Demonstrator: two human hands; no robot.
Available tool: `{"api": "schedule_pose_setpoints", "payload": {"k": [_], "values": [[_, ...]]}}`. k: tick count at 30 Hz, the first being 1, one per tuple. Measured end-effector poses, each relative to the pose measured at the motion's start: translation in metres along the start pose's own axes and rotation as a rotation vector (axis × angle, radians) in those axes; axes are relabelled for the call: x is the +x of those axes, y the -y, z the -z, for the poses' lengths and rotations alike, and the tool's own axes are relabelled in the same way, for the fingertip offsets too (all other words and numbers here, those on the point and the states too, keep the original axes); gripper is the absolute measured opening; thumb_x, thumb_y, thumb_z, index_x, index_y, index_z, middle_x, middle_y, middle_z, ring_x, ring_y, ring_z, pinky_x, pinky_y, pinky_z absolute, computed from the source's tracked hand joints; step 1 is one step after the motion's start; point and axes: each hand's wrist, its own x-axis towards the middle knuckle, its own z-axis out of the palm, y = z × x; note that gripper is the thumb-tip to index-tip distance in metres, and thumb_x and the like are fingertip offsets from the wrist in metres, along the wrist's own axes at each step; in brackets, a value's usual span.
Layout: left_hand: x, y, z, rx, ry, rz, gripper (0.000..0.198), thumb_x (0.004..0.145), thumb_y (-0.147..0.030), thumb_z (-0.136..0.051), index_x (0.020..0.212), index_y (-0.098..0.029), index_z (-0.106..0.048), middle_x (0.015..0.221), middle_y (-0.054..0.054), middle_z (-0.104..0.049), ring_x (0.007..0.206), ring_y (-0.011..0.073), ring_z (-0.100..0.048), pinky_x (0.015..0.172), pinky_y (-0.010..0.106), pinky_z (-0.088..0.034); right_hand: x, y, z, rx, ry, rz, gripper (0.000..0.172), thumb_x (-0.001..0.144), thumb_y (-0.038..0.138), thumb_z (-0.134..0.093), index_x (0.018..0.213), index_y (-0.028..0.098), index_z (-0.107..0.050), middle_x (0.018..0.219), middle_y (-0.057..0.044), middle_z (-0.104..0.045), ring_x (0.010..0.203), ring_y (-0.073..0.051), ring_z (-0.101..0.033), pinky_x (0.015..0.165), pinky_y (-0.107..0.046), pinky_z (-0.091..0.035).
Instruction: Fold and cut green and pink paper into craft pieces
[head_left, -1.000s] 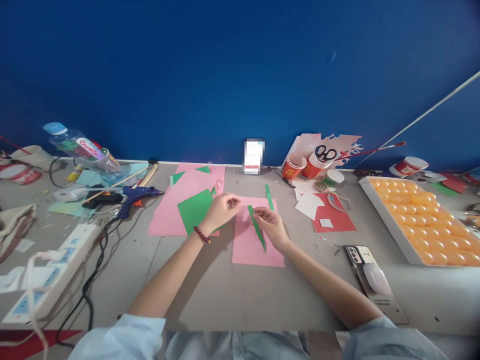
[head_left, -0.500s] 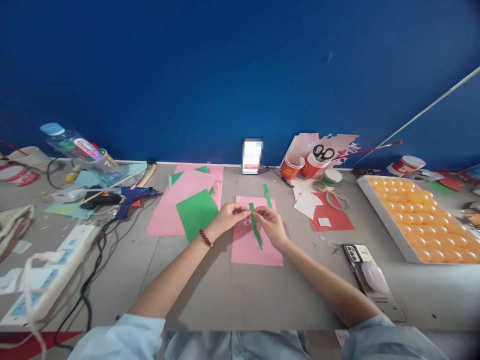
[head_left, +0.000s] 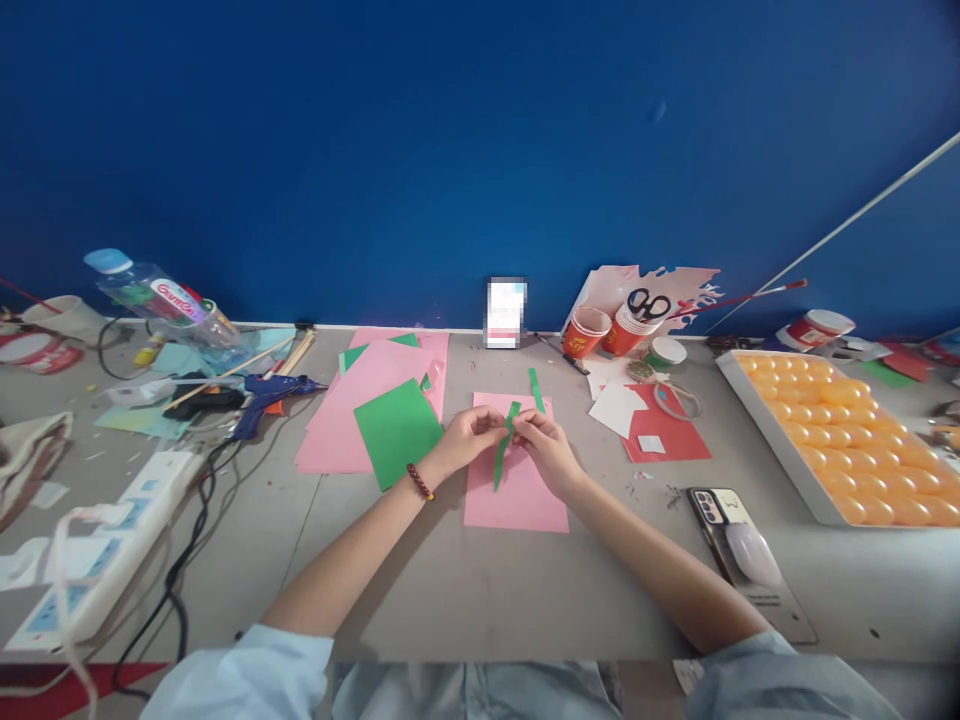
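Observation:
Between my hands is a narrow green paper strip (head_left: 500, 466), its lower end hanging down to the left over a pink sheet (head_left: 517, 508). My left hand (head_left: 474, 438) pinches the strip from the left, and my right hand (head_left: 546, 450) pinches it from the right, fingertips close together. Another green strip (head_left: 535, 388) lies at the top right of the pink sheet, partly behind my right hand. Left of my hands, a green sheet (head_left: 396, 432) rests on larger pink paper (head_left: 330, 435).
A blue glue gun (head_left: 262, 400), power strip (head_left: 112, 545) and bottle (head_left: 169, 300) are on the left. On the right are paper cups (head_left: 587, 332) with scissors (head_left: 648, 304), red paper (head_left: 675, 440), a phone (head_left: 750, 560) and a tray of orange balls (head_left: 832, 510).
The held green strip has turned, so its lower end now points down-left instead of down-right. Both hands have shifted slightly to the right.

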Motion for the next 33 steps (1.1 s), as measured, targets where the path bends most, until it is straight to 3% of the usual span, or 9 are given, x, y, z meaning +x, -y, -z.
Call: {"api": "schedule_pose_setpoints", "payload": {"k": [6,13,19,27,33], "values": [[0.0,-0.015,0.006,-0.065,0.031,0.092,0.026,0.075,-0.039,-0.069,0.08,-0.015,-0.06,0.072,0.001,-0.063,0.065,0.0123,-0.06,0.067,0.026,-0.046,-0.002,0.011,0.003,-0.066,0.016,0.04,0.015,0.072,0.031,-0.067,0.071,0.02,-0.057,0.064,0.003,-0.056,0.062,-0.013,-0.052,0.067,-0.028,-0.043],[-0.008,-0.04,0.015,0.082,0.093,0.118,0.027,0.073,-0.04,-0.071,0.083,-0.015,-0.067,0.07,0.002,-0.062,0.06,0.0103,-0.056,0.059,0.023,-0.045,-0.006,0.025,0.005,-0.209,0.079,0.13,0.012,0.077,0.029,-0.058,0.068,0.02,-0.059,0.066,0.001,-0.056,0.066,-0.014,-0.052,0.069,-0.029,-0.042],[-0.012,-0.056,0.02,0.182,0.114,0.067,0.026,0.076,-0.04,-0.069,0.088,-0.017,-0.07,0.06,-0.002,-0.057,0.055,0.0086,-0.051,0.055,0.021,-0.043,-0.014,0.041,-0.002,-0.371,0.059,0.221,0.018,0.077,0.033,-0.057,0.064,0.021,-0.059,0.064,0.0,-0.056,0.067,-0.015,-0.053,0.067,-0.029,-0.042],[-0.019,-0.072,0.022,0.271,0.106,-0.017,0.021,0.079,-0.036,-0.064,0.091,-0.019,-0.07,0.061,-0.001,-0.058,0.055,0.0092,-0.051,0.053,0.02,-0.042,-0.023,0.044,-0.005,-0.537,-0.014,0.337,0.017,0.081,0.031,-0.055,0.068,0.021,-0.059,0.069,-0.001,-0.059,0.068,-0.016,-0.052,0.067,-0.03,-0.041],[-0.022,-0.074,0.017,0.301,0.106,0.016,0.028,0.077,-0.041,-0.067,0.093,-0.018,-0.068,0.061,0.001,-0.065,0.059,0.0134,-0.061,0.057,0.023,-0.046,-0.025,0.043,-0.009,-0.431,-0.045,0.289,0.016,0.082,0.034,-0.058,0.074,0.021,-0.061,0.068,0.0,-0.06,0.066,-0.014,-0.056,0.067,-0.029,-0.045]]}}
